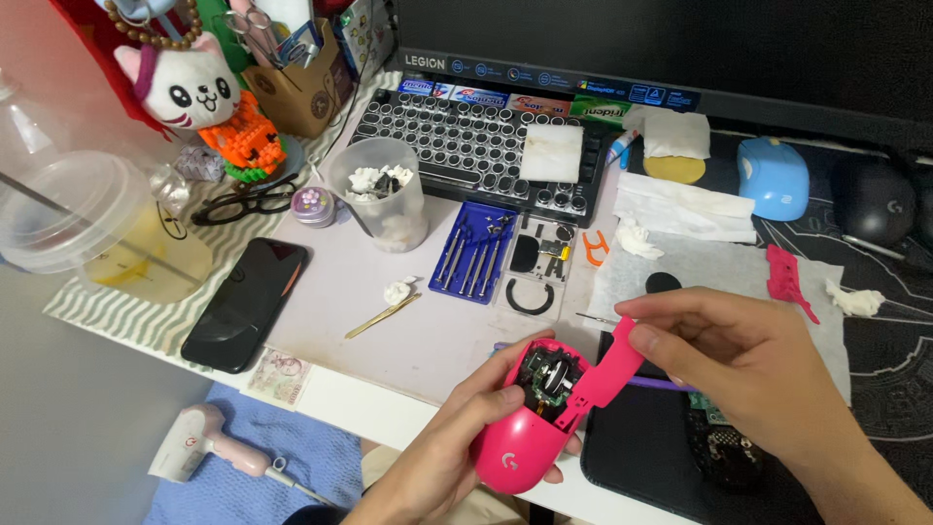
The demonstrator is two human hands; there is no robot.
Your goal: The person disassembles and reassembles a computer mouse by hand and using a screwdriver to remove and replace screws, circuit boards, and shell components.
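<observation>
My left hand [442,457] cradles a bright pink computer mouse [520,442] from below, near the desk's front edge. Its top is partly off, showing the scroll wheel and dark inner parts [549,377]. My right hand [748,365] pinches the pink cover piece [610,369] that is tilted up from the mouse's front. A thin purple tool [661,385] lies under my right hand. A green circuit board [714,413] peeks out beside my right wrist on a black pad [641,457].
A blue tray of small screwdrivers [474,255], a cup of used swabs [384,194], a round-key keyboard [466,141], a black phone [245,303], brass tweezers [381,316], tissues [680,209], a blue mouse [773,177], a black mouse [878,202] and another pink part [785,277] crowd the desk.
</observation>
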